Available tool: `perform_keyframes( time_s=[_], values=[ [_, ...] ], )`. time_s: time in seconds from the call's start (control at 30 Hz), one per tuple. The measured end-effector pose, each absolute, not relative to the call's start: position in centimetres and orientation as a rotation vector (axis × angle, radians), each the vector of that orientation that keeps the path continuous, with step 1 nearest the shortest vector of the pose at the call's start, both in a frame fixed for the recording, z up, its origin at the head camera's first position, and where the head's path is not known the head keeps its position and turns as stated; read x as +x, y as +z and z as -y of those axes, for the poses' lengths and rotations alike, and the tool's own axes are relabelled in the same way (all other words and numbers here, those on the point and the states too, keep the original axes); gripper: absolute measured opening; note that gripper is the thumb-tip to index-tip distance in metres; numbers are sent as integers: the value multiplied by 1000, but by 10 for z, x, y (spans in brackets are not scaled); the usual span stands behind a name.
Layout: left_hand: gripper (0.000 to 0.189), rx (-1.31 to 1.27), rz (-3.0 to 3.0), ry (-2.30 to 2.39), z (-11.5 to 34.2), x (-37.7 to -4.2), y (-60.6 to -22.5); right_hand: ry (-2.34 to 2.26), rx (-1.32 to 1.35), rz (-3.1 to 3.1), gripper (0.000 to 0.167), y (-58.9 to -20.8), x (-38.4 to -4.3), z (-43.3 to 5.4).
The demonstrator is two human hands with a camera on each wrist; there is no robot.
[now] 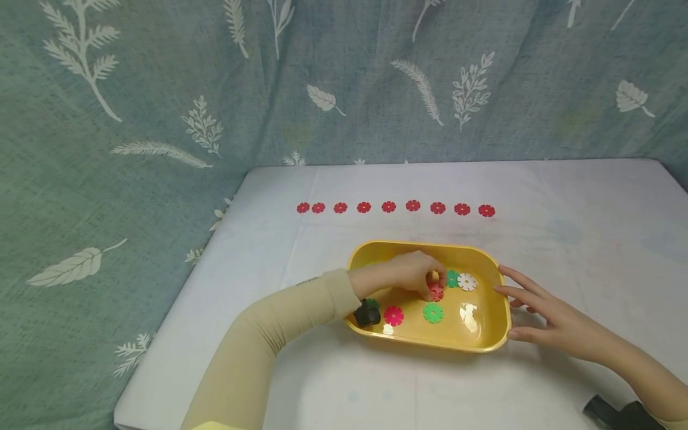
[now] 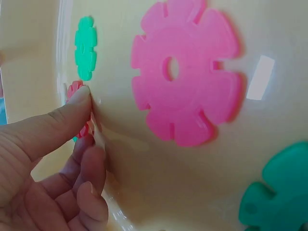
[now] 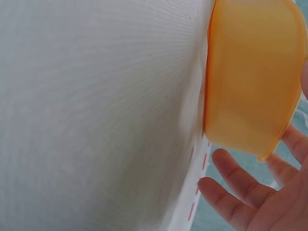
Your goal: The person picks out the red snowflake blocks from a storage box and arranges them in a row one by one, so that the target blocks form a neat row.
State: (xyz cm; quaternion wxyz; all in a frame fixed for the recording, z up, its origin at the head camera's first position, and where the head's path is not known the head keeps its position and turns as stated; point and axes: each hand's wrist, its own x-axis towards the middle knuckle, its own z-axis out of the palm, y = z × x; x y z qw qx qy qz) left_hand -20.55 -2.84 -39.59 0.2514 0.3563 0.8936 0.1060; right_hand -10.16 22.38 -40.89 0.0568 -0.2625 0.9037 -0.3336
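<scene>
A yellow plastic tub [image 1: 478, 325] sits on the white table. Inside it, my left hand [image 1: 416, 272] pinches a red notched disc [image 1: 436, 292] between thumb and fingers; in the left wrist view the disc [image 2: 74, 88] is partly hidden by the thumb. Around that hand lie a pink disc [image 1: 393, 316], a green disc [image 1: 433, 313], a white disc [image 1: 467, 282] and another green disc [image 1: 452, 279]. My right hand [image 1: 553, 319] touches the tub's right rim with its fingers spread and fairly straight. In the right wrist view the tub's outer wall [image 3: 252, 77] shows beside the fingers.
Beyond the tub, a row of several red discs [image 1: 389, 206] runs across the white tablecloth [image 1: 580, 239]. A grey-green curtain with white leaf prints [image 1: 365, 77] hangs behind and to the left. A darker green disc [image 2: 281, 192] lies partly out of the left wrist view.
</scene>
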Motion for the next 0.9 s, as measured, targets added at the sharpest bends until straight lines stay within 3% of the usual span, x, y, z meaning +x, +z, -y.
perform_keyframes(
  time_s=[0.4,0.9],
  values=[
    [23,968,-2369,415,30,-210,-399,-1030,-814,-2720,64,-409,-102,-225],
    [27,783,-2234,687,29,-210,-397,-1040,-882,-2731,64,-409,-102,-226]
  ],
)
